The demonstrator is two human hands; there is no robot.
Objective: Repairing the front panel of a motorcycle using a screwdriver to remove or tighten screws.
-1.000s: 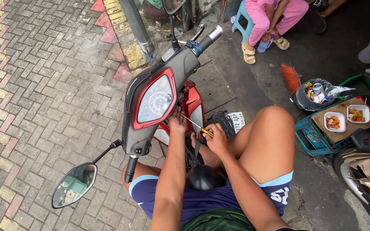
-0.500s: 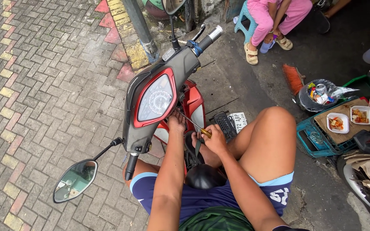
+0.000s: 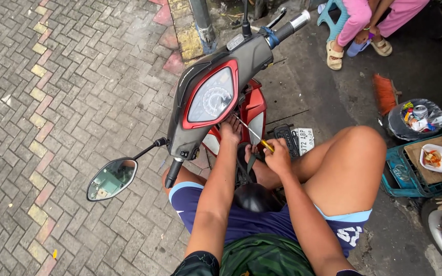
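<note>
1. Behind the scooter handlebar, the person sits low with knees to either side of the front end. Both hands work under the red-and-grey instrument cowl. Judged step: a fastener or panel edge below the cowl is being worked with a tool. The next move calls for keeping the tip seated and the panel braced.
2. Right of the scooter, a green crate carries a brown board. Two white square trays of cut food sit on the board.
3. Right of the scooter and beyond the crate, a round black bag in clear wrap holds cans and coloured packets.
4. Left of the scooter, the mirror hangs out on its stalk over the brick paving.
5. Just right of the scooter's front, a white rectangular number plate with dark characters lies flat on the ground.
6. Left hand: the fingers lie together against the panel under the cowl. The tips are hidden, so I cannot tell whether it grips anything.
7. Right hand: it is closed around the yellow handle.
8. Screwdriver: the thin shaft slants up from the right hand toward the cowl, past the left hand.
</note>
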